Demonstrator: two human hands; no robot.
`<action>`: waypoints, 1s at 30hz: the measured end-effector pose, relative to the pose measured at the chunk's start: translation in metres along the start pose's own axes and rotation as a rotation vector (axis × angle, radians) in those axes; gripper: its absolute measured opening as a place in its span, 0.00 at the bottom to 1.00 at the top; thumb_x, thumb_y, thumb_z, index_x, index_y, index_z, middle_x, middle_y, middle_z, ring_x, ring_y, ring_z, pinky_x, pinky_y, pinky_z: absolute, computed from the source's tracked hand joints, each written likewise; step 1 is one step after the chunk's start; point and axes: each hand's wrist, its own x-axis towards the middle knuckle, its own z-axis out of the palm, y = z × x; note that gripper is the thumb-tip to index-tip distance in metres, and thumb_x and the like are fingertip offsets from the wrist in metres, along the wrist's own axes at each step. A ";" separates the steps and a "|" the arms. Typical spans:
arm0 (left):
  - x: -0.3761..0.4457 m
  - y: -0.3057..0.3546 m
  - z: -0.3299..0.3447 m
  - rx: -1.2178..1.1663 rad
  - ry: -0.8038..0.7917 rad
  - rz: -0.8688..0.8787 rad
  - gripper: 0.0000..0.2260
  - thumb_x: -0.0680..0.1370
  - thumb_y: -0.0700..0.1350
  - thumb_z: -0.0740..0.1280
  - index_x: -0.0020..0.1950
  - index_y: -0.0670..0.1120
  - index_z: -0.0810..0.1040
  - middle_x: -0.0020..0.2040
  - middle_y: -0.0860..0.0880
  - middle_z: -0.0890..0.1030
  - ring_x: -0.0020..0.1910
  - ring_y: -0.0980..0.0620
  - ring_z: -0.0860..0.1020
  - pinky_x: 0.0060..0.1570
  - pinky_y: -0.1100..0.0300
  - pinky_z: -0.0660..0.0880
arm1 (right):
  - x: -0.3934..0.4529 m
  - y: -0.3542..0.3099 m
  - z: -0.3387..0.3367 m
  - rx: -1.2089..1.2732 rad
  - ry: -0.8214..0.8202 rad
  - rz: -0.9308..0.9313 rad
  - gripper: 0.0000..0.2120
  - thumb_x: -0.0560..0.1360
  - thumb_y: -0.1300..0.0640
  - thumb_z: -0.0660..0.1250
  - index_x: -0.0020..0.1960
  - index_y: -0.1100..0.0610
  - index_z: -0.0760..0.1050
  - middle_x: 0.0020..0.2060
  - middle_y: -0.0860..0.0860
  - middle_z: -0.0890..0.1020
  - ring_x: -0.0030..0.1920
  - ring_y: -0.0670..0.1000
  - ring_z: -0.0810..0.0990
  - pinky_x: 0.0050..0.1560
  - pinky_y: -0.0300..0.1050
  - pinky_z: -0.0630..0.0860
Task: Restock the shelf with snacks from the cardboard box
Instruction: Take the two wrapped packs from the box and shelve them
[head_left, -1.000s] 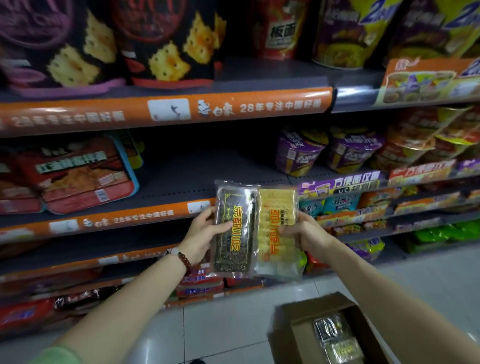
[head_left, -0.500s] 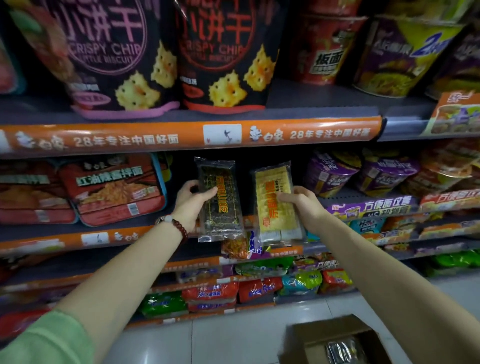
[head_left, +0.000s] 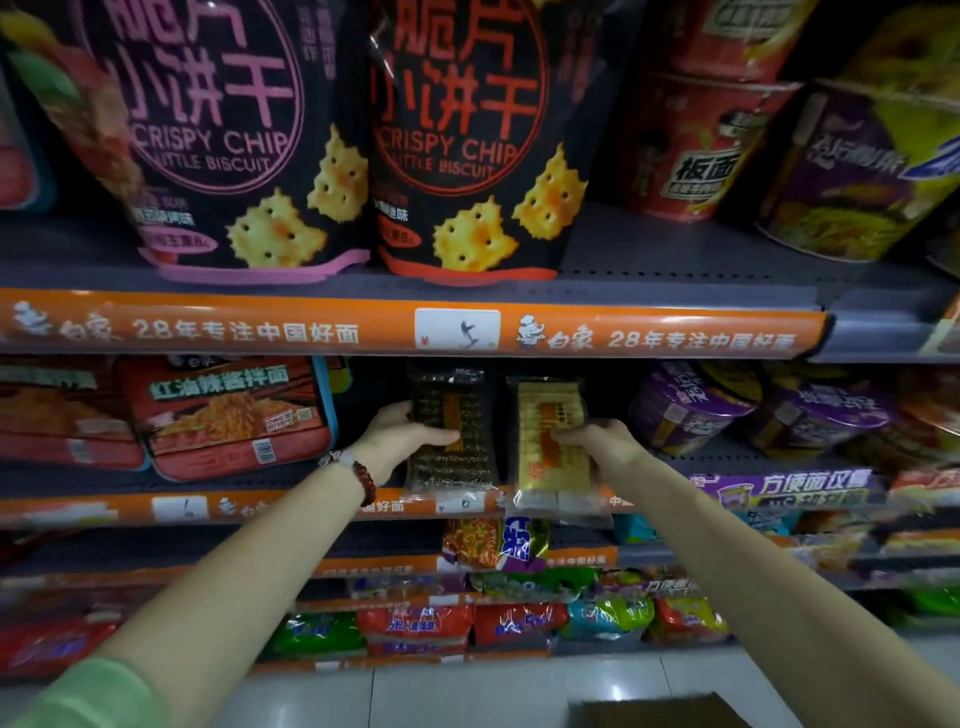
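Observation:
My left hand (head_left: 400, 439) grips a dark snack pack (head_left: 451, 415) with an orange label, held upright in the gap on the second shelf (head_left: 249, 506). My right hand (head_left: 597, 441) grips a yellow snack pack (head_left: 550, 415) beside it, also upright, its lower end hanging over the shelf's orange front strip. The two packs stand side by side, a little apart. Only a corner flap of the cardboard box (head_left: 654, 709) shows on the floor at the bottom edge; its contents are out of sight.
Red noodle packs (head_left: 228, 415) lie left of the gap, purple noodle cups (head_left: 691, 410) to its right. Big biscuit bags (head_left: 457, 135) stand on the shelf above. Lower shelves hold several coloured packets (head_left: 415, 623). White tiled floor (head_left: 467, 696) lies below.
Both hands have carried the two packs upward and forward, from in front of the lower shelves into the gap on the second shelf. The packs have moved apart. The box has nearly left the view.

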 end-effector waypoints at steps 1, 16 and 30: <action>-0.002 0.000 -0.001 -0.008 0.001 0.008 0.29 0.66 0.36 0.77 0.65 0.45 0.73 0.60 0.47 0.79 0.60 0.48 0.76 0.64 0.55 0.71 | 0.002 0.001 -0.003 -0.031 -0.037 -0.002 0.44 0.52 0.54 0.80 0.65 0.62 0.70 0.53 0.57 0.82 0.51 0.59 0.83 0.54 0.60 0.79; -0.032 -0.016 -0.002 0.355 0.103 0.184 0.41 0.67 0.50 0.77 0.75 0.44 0.61 0.68 0.44 0.73 0.66 0.47 0.73 0.66 0.52 0.71 | -0.044 0.010 0.003 -0.549 0.078 -0.324 0.33 0.65 0.46 0.77 0.65 0.56 0.70 0.56 0.51 0.81 0.58 0.53 0.79 0.58 0.45 0.75; -0.026 -0.016 0.002 0.242 0.023 0.278 0.39 0.67 0.40 0.77 0.74 0.47 0.63 0.70 0.48 0.72 0.63 0.55 0.71 0.64 0.57 0.69 | -0.043 0.013 0.009 -0.547 0.065 -0.438 0.40 0.63 0.52 0.80 0.70 0.55 0.67 0.57 0.51 0.81 0.57 0.52 0.79 0.57 0.43 0.75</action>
